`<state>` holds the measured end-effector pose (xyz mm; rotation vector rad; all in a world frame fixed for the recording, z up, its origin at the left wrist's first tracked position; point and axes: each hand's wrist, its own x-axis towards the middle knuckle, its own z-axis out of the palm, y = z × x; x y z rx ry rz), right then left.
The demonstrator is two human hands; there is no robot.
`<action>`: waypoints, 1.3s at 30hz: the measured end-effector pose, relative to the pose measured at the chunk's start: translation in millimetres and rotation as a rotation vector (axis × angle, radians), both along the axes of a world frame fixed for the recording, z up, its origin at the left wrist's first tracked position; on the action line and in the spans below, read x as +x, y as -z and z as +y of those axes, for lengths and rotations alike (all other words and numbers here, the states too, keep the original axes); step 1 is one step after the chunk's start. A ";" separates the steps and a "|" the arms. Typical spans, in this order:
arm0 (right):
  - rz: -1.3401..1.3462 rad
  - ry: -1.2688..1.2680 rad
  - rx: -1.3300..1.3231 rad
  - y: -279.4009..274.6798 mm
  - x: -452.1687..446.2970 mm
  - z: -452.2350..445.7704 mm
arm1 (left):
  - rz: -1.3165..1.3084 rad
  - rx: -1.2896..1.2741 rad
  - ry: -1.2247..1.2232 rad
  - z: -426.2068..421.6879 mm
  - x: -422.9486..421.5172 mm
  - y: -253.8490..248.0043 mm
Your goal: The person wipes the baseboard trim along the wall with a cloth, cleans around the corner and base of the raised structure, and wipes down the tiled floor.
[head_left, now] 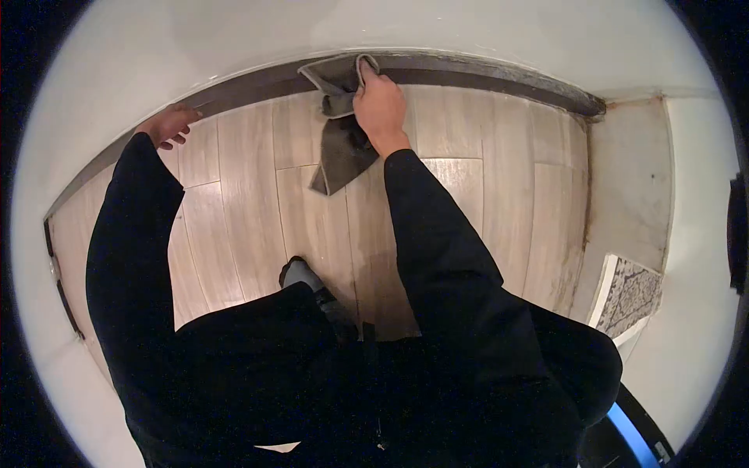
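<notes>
My right hand (380,109) grips a grey cloth (343,148) and presses part of it to the top of the dark baseboard (476,80). The rest of the cloth hangs in folds down over the floor tiles. Over to the left, my left hand (169,127) holds nothing. Its fingers are apart, and it is by the baseboard; whether the fingertips touch it I cannot tell.
Pale wood-look floor tiles (445,125) run up to the white wall (468,31). On the right is a stained, light-coloured ledge (628,179) with a patterned tile piece (632,292). A foot in a grey sock (300,273) rests on the floor below.
</notes>
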<state>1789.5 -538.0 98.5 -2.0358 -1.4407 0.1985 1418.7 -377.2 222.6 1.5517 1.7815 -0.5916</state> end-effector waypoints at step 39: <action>-0.286 0.129 -0.335 -42.0 79.4 -16.8 | 0.018 0.014 -0.002 -13.3 1.3 -0.2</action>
